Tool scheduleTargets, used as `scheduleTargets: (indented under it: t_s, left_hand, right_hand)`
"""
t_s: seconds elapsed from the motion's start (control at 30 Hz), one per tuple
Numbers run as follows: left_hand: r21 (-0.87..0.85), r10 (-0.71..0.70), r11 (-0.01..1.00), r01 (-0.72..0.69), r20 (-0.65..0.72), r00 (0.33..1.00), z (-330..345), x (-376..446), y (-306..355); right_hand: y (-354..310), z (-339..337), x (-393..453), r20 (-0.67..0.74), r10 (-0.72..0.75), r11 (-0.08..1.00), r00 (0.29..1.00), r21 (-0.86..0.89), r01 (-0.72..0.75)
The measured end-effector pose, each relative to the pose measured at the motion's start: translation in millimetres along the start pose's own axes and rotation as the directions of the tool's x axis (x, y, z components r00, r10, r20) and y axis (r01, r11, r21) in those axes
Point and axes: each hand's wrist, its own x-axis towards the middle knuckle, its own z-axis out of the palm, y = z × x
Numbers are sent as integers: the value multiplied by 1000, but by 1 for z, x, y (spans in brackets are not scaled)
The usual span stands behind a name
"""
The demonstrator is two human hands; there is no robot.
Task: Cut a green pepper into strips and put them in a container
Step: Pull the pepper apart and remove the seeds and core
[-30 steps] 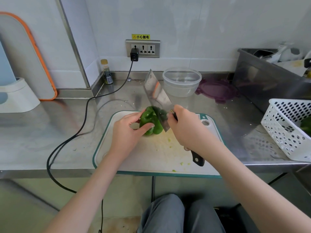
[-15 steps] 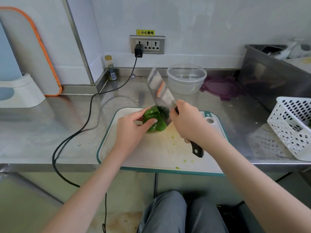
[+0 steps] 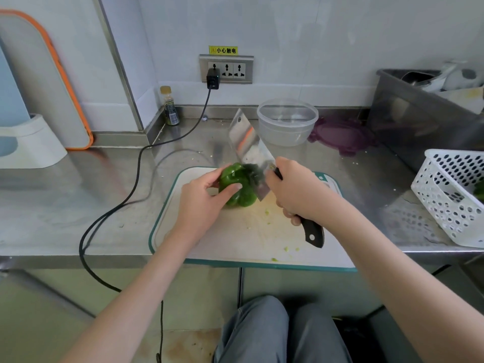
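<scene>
I am watching the left hand [image 3: 201,203] gripping the green pepper [image 3: 237,188] on the cutting board [image 3: 235,239], fingers curled round it. The right hand [image 3: 298,195] is clenching the cleaver [image 3: 251,150] handle, blade resting against the pepper's right side. Behind the board, the clear container [image 3: 287,121] is sitting on the bench [image 3: 78,195].

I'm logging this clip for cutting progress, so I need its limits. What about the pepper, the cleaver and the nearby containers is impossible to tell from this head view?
- Pepper: depth of any cut is hidden by the cleaver blade and left hand.
- Cleaver's cutting edge: hidden behind the pepper and right hand.
- White basket: cut off by the right frame edge; a green item inside is barely visible.
- Bottle label: too small to read.
- Steel bin contents: blurred, partly cut off.
</scene>
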Motion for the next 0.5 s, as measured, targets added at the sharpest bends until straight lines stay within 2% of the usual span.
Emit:
scheduleTargets:
  t_s: [0.13,0.3,0.5]
  left_hand:
    - [52,27,998,-26,-23,999,1,0,0]
    - [115,68,991,-67,-5,998,1,-2,1]
    - [130,73,989,-68,-34,997,2,-2,4]
  right_hand:
    - [-1,7,3,-23,-43,994,999,-99,40]
    - [-3,11,4,11,-31,993,999,-116,32]
    - [-7,0,5,88,68,993,994,95,-76]
